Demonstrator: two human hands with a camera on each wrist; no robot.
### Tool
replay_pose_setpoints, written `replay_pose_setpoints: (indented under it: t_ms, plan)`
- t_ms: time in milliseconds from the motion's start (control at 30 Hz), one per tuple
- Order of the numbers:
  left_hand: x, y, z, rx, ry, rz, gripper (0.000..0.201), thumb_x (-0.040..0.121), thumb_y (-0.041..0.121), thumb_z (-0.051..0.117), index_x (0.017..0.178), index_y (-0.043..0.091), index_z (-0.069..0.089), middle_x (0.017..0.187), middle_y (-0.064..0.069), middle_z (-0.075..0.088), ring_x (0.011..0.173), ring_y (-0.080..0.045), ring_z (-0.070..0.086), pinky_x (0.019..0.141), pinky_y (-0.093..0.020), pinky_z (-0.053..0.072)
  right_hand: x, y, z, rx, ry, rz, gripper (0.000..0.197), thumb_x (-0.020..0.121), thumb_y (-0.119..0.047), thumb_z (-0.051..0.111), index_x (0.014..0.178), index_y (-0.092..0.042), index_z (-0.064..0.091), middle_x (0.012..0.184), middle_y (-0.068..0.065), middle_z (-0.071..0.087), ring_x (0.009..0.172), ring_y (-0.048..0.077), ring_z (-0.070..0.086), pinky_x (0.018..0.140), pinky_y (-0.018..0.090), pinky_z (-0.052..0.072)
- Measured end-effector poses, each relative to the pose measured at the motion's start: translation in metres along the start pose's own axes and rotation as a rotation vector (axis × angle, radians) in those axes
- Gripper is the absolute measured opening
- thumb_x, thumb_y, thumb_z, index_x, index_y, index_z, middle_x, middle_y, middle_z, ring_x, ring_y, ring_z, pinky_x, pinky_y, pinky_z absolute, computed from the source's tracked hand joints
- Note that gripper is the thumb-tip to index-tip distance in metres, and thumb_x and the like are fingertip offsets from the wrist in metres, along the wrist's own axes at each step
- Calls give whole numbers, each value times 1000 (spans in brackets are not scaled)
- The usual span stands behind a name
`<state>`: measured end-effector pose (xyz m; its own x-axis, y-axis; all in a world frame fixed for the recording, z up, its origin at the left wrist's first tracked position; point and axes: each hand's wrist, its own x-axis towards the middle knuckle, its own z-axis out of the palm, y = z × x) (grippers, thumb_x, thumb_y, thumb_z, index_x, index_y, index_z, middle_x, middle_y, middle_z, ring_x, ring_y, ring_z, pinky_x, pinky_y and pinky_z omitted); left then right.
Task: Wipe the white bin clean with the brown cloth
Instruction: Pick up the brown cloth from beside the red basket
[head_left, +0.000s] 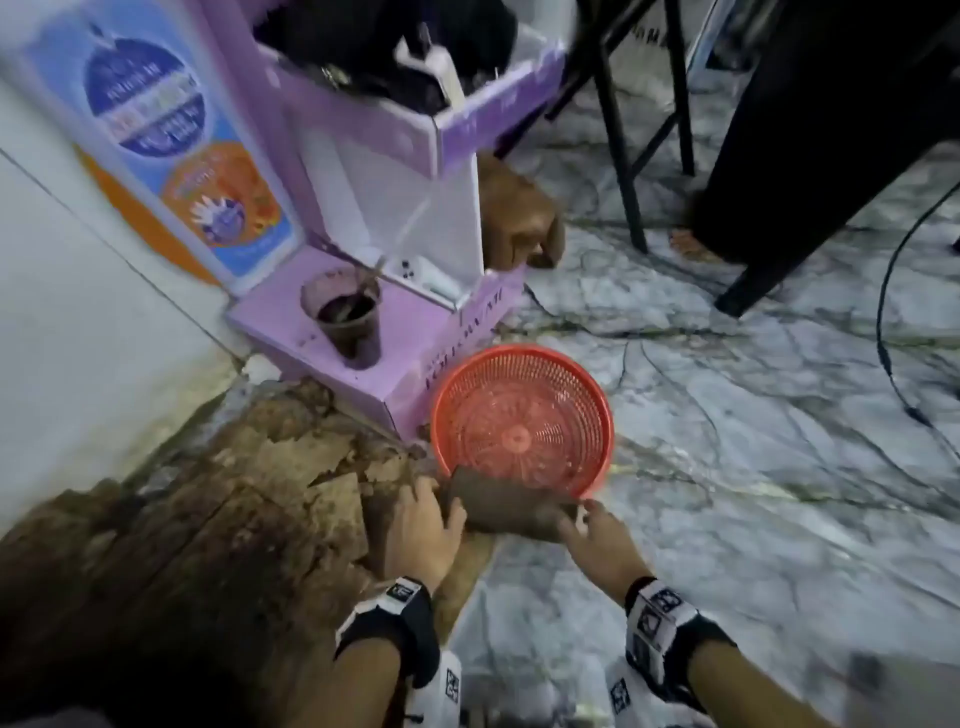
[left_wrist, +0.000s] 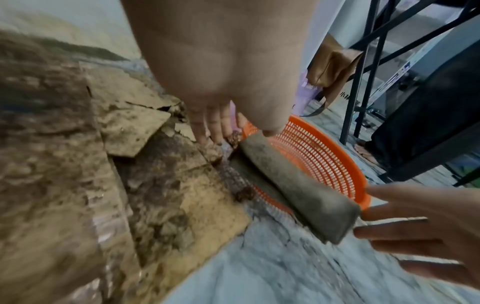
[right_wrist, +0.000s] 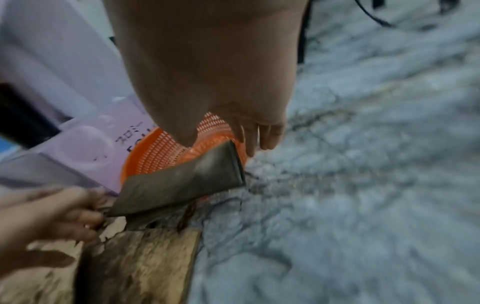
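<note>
While the folded brown cloth (head_left: 511, 512) lies over the orange basket (head_left: 522, 415) rim, left hand (head_left: 423, 530) and right hand (head_left: 602, 545), fingers loose, should grip its ends; no white bin shows.

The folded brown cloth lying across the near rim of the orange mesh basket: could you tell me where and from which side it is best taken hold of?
Probably by its two short ends. The folded brown cloth lies as a long flat strip across the near rim of the orange mesh basket, ends free. The left hand and right hand already flank them, so pinch each end from its outer side.
</note>
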<state>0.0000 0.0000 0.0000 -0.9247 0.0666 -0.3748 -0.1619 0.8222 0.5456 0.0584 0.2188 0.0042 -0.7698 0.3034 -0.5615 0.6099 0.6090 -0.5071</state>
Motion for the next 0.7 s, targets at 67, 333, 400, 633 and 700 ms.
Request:
replay_pose_setpoints:
  t_ms: [67, 333, 400, 633, 700]
  plan:
    - [3, -5, 18, -16, 30, -48, 47, 101, 36, 61, 135, 3, 53, 132, -22, 57, 127, -40, 54, 105, -47, 45, 8, 10, 8, 98, -4, 62, 59, 100, -44, 57, 143, -5, 47, 134, 17, 63, 125, 35, 59, 101, 39, 45]
    - [20, 3, 41, -118, 47, -91, 46, 108, 30, 48, 144, 1, 49, 141, -24, 58, 135, -40, 51, 112, -46, 38, 15, 20, 11, 277, 53, 74, 40, 100, -37, 62, 126, -7, 66, 121, 15, 71, 116, 31, 64, 92, 31, 45]
    - [23, 3, 38, -106, 32, -156, 41, 109, 29, 46, 145, 10, 52, 142, -17, 60, 137, -37, 50, 113, -47, 33, 18, 23, 10, 232, 116, 61, 34, 97, -38, 66, 116, -10, 72, 113, 12, 75, 111, 30, 67, 90, 32, 48]
    - [18, -9, 15, -186, 113, -74, 13, 101, 17, 63, 109, 7, 66, 94, -4, 70, 99, -32, 68, 88, -35, 47, 7, 18, 10, 257, 122, -140, 19, 99, -32, 62, 93, -15, 56, 83, 5, 64, 79, 26, 62, 67, 36, 44]
    - [12, -8, 2, -211, 148, -11, 11, 100, 14, 65, 107, 5, 67, 88, 0, 65, 90, -26, 64, 84, -33, 46, -2, 8, 3, 286, 120, -228, 20, 100, -31, 61, 86, -19, 51, 76, 1, 60, 71, 18, 58, 63, 34, 44]
